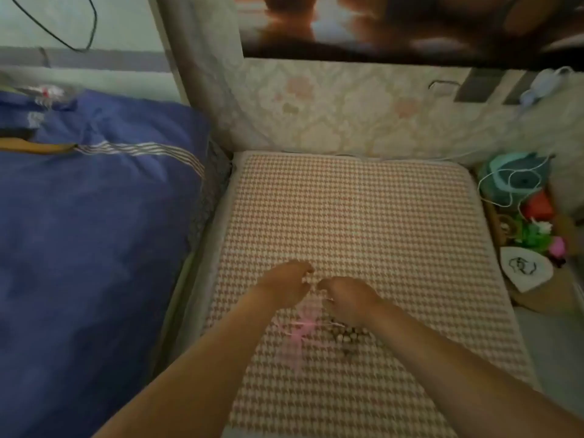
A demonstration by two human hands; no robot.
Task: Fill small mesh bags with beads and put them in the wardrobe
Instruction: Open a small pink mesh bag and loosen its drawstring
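**Loose beads at risk on a soft cushion**

Forearms in from the bottom edge; left hand and right hand nearly touching, fingers curled over the pink mesh bag (pinching its mouth or not, cannot tell through blur); beads heaped beside it, by the right wrist. Likely to scatter across the houndstooth cushion if nudged; bag mouth hidden; no wardrobe visible.

No legible text, label, brand or number anywhere in view; the frame is soft throughout. White oval piece at the right edge carries a dark scrawled mark, but it does not resolve into letters. Dark picture along the top wall is blurred, and no lettering can be made out on it.
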